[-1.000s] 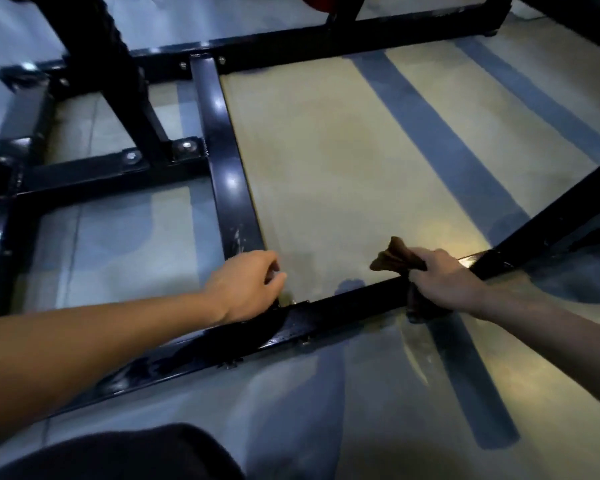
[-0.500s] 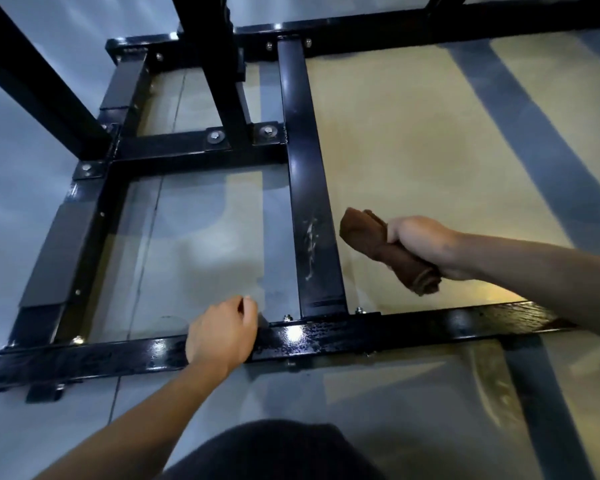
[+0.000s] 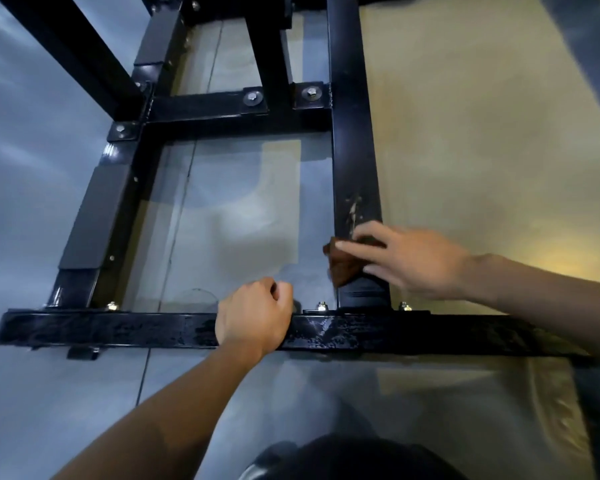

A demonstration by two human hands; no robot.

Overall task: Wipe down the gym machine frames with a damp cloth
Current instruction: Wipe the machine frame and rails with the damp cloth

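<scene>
Soft limp cloth [image 3: 343, 266] pressed flat onto rigid frame bar [image 3: 354, 161] under spread right hand [image 3: 409, 261]; left hand [image 3: 253, 315] fisted, empty

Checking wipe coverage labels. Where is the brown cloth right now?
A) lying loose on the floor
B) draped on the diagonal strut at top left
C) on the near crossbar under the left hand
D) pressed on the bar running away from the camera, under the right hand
D: the right hand presses the brown cloth flat-fingered onto the lengthwise bar, just above its joint with the near crossbar, where the left hand rests.
</scene>
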